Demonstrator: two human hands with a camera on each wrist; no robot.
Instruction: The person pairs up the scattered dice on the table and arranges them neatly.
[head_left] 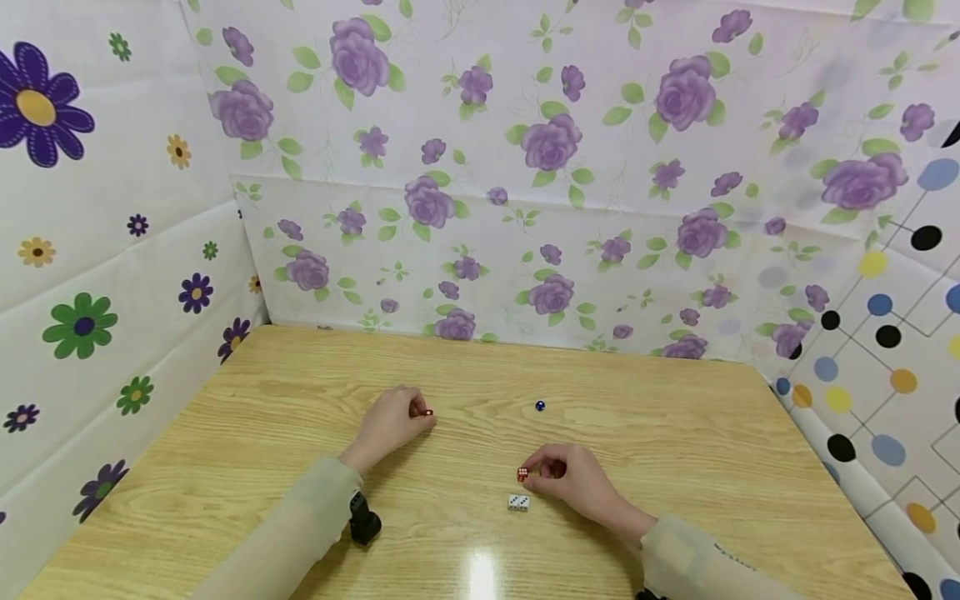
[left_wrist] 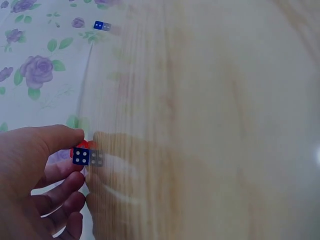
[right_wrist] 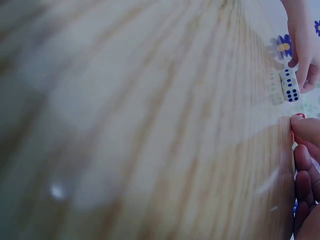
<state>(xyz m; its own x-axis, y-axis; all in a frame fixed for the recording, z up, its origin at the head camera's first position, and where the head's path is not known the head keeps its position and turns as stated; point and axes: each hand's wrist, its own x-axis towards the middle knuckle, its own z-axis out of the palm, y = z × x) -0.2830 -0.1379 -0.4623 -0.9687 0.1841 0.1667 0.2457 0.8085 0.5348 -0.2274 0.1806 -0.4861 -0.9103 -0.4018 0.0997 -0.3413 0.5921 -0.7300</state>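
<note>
My left hand is at the left middle of the table, its thumb and forefinger pinching a small red die. In the left wrist view a blue die with white pips sits at those fingertips, partly covering the red one. From the head view this blue die is hidden. On the right, my right hand holds red dice between thumb and forefinger; how many is unclear. Just in front of them lie two white dice, side by side, also visible in the right wrist view.
Another blue die lies farther back on the wood-grain table. A flowered cloth hangs along the back edge. Patterned cloths also stand at the left and right sides. Both wrists wear black devices.
</note>
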